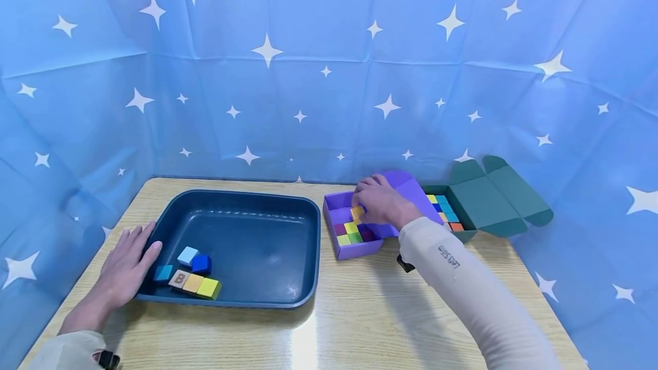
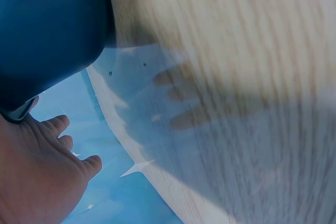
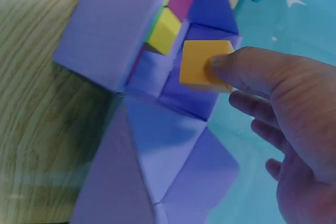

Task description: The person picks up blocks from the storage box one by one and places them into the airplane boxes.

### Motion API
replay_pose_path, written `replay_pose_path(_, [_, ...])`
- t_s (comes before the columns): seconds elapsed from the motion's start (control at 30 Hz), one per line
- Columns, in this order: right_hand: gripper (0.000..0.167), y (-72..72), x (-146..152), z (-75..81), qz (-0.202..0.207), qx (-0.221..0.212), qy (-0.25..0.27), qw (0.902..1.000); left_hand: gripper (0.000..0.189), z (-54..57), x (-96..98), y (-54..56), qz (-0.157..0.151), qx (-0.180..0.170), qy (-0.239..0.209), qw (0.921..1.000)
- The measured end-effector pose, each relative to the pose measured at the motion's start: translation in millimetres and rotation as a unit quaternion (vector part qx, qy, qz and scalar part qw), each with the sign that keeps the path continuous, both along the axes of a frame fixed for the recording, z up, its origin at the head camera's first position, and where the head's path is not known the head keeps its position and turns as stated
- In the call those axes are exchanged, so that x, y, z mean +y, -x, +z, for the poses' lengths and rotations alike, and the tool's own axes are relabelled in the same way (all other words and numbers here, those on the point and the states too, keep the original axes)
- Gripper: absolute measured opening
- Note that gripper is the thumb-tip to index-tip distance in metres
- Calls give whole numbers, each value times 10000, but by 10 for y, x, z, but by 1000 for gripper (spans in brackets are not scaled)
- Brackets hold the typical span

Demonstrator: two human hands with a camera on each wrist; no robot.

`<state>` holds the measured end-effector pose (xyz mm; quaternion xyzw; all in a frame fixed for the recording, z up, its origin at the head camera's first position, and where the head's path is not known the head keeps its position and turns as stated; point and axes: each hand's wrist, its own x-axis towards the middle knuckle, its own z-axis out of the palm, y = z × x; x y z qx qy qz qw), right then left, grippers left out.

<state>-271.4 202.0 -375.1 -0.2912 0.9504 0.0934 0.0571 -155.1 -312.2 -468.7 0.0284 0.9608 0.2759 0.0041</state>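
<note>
My right hand (image 1: pixel 379 201) is over the purple box (image 1: pixel 354 251), pinching an orange cube (image 3: pixel 202 65) between thumb and fingers. In the right wrist view the cube is above the box's inside, beside a yellow cube (image 3: pixel 164 31) and a magenta cube (image 3: pixel 180 1). Several yellow, green and dark red cubes sit in the box's near part. My left hand (image 1: pixel 125 264) rests on the left rim of the dark blue tray (image 1: pixel 247 233), fingers extended. In the tray lie a light blue cube (image 1: pixel 188 255), a blue cube (image 1: pixel 201 264), a teal cube (image 1: pixel 163 273) and a row ending in a yellow cube (image 1: pixel 209 288).
To the right of the purple box, a dark green box (image 1: pixel 465 236) with its lid (image 1: pixel 488 198) folded open holds several coloured cubes. A wooden table (image 1: pixel 360 324) carries everything. A blue curtain (image 1: pixel 329 27) with white stars surrounds the table's back and sides.
</note>
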Motion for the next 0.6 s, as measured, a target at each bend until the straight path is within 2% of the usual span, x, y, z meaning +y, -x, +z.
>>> replay_pose_path(0.3, [28,17,34,-165,73,167,-494,9986,68,9,-2,8,-4,-50,-65,10000])
replay_pose_path(0.6, [27,29,34,-201,210,477,-932,9943,67,1,-6,9,-11,-2,-68,10000])
